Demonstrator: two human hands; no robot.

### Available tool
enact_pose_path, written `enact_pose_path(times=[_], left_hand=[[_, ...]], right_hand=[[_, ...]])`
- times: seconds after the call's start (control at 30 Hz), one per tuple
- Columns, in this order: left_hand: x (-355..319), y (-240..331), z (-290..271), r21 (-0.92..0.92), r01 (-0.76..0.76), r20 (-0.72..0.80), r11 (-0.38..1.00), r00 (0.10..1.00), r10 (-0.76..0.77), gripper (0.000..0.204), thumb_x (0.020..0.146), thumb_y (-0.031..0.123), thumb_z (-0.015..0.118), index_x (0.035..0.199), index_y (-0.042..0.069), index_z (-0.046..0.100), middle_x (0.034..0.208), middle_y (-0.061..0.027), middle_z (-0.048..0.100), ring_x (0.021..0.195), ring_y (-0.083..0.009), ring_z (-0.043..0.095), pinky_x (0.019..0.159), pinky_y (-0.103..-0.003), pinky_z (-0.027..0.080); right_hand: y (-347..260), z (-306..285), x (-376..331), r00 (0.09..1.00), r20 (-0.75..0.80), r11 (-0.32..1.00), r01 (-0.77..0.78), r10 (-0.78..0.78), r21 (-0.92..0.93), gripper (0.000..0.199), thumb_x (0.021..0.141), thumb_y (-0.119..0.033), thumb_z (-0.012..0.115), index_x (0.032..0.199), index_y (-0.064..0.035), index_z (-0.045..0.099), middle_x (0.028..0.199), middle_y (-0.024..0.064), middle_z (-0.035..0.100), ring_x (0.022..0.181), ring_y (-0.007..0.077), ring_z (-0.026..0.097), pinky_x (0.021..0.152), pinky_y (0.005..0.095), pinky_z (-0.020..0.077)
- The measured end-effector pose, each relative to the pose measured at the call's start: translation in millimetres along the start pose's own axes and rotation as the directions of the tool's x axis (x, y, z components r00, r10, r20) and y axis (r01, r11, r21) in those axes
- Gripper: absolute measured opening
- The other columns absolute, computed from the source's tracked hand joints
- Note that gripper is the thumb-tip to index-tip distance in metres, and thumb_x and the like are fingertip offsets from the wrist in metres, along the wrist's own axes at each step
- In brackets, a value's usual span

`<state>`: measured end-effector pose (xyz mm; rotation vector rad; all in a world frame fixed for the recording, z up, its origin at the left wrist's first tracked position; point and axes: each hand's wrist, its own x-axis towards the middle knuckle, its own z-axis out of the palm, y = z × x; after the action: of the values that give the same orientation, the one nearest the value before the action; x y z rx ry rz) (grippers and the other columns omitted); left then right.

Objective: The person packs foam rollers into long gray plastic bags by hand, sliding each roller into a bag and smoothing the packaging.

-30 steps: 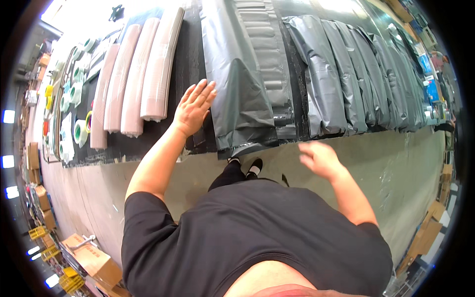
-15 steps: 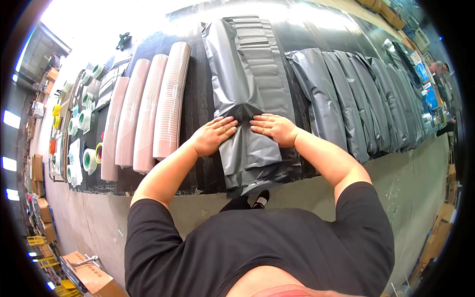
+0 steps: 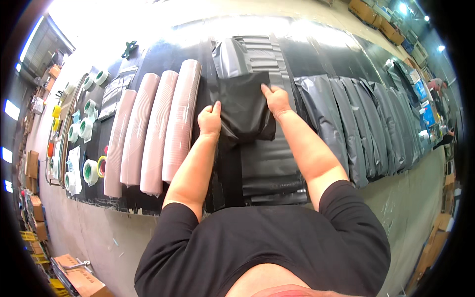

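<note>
In front of me is a long grey plastic bag (image 3: 246, 106), its near part lifted and folded back over the far part, showing a darker face. My left hand (image 3: 210, 119) is closed on the bag's left edge, thumb up. On its right edge my right hand (image 3: 277, 100) pinches the plastic between thumb and fingers. Beneath the bag lie flat grey bags (image 3: 272, 171), creased crosswise, near the table's front edge. The bag's contents are hidden.
Several pink patterned rolls (image 3: 182, 121) in clear wrap lie to the left. Rolls of tape (image 3: 90, 172) stand farther left. Several filled grey bags (image 3: 321, 114) line the right of the black table (image 3: 307, 42). A cardboard box (image 3: 81, 277) is at lower left.
My hands lay flat on the grey bag with fingers spread. Now they grip its edges, and its near end has come up and away from me, uncovering the flat bags below.
</note>
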<state>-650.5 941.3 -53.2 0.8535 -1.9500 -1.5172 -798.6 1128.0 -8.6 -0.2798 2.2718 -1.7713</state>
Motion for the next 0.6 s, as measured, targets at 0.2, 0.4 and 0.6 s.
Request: enact_pose_path(times=[0.2, 0.4, 0.6], left_hand=[[11.4, -22.7, 20.6, 0.453, 0.205, -0.018, 0.868, 0.975, -0.221, 0.053, 0.083, 0.030, 0.072, 0.126, 0.002, 0.058, 0.123, -0.0181, 0.063, 0.114, -0.0302, 0.060, 0.096, -0.039, 0.047], [12.3, 18.4, 38.0, 0.314, -0.553, 0.264, 0.772, 0.831, 0.489, 0.052, 0.088, 0.015, 0.063, 0.133, -0.006, 0.049, 0.135, -0.0250, 0.051, 0.129, -0.0384, 0.046, 0.111, -0.043, 0.034], [28.1, -24.7, 64.2, -0.237, 0.179, 0.365, 0.955, 0.927, -0.083, 0.080, 0.102, 0.048, 0.033, 0.147, -0.014, 0.011, 0.156, -0.0313, 0.015, 0.148, -0.0355, 0.012, 0.120, -0.035, 0.011]], right_hand=[[31.7, 32.5, 6.3, 0.991, -0.117, 0.729, -0.126, 0.064, -0.673, 0.044, 0.081, -0.040, 0.074, 0.106, -0.0053, 0.063, 0.110, 0.0164, 0.067, 0.103, 0.0327, 0.064, 0.088, 0.0410, 0.0497], [9.9, 45.6, 4.2, 0.909, 0.195, 0.651, 0.402, -0.369, -0.643, 0.050, 0.087, -0.035, 0.066, 0.125, -0.0052, 0.054, 0.122, 0.0194, 0.061, 0.119, 0.0399, 0.054, 0.099, 0.0417, 0.0443], [22.7, 81.1, 31.0, 0.992, 0.125, 0.825, 0.044, 0.032, -0.564, 0.106, 0.071, -0.058, 0.074, 0.144, 0.0066, 0.031, 0.135, 0.0317, 0.049, 0.129, 0.0409, 0.048, 0.107, 0.0426, 0.0391]])
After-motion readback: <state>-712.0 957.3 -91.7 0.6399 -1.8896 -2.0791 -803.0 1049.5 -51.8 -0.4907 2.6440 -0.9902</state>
